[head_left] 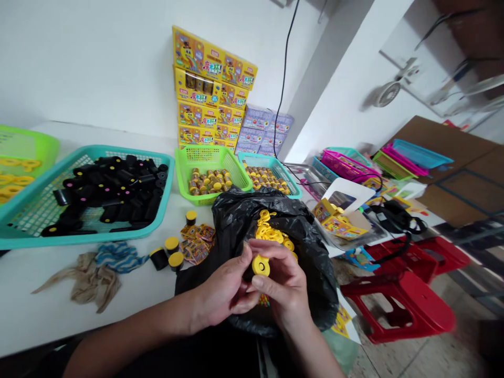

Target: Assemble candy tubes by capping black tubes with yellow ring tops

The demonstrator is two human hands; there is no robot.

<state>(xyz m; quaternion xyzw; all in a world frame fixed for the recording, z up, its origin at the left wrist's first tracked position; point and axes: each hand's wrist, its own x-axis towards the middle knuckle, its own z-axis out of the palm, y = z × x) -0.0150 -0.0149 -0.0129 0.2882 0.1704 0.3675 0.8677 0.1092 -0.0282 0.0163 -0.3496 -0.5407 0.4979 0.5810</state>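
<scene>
A round yellow plastic cap (261,266) with a raised ring is held between the thumb and fingers of my right hand (285,278). Close against it, my left hand (226,294) is closed with its fingers curled; whatever lies inside them is hidden. Both hands are over a black plastic bag (315,262) that stands open. Yellow plastic pieces with round ends (271,231) lie in the bag just beyond my fingers, and small coloured beads (264,300) show below them. To the left are black cylinders with yellow tops (172,244) beside a pile of printed stickers (197,242).
A teal basket (167,197) of black cylinders stands left. Behind the bag are a green basket (240,170) and a blue basket (295,186) of small filled jars. Yellow boxes (212,68) are stacked by the wall. Rags (92,278) lie front left; a red stool (409,299) stands right.
</scene>
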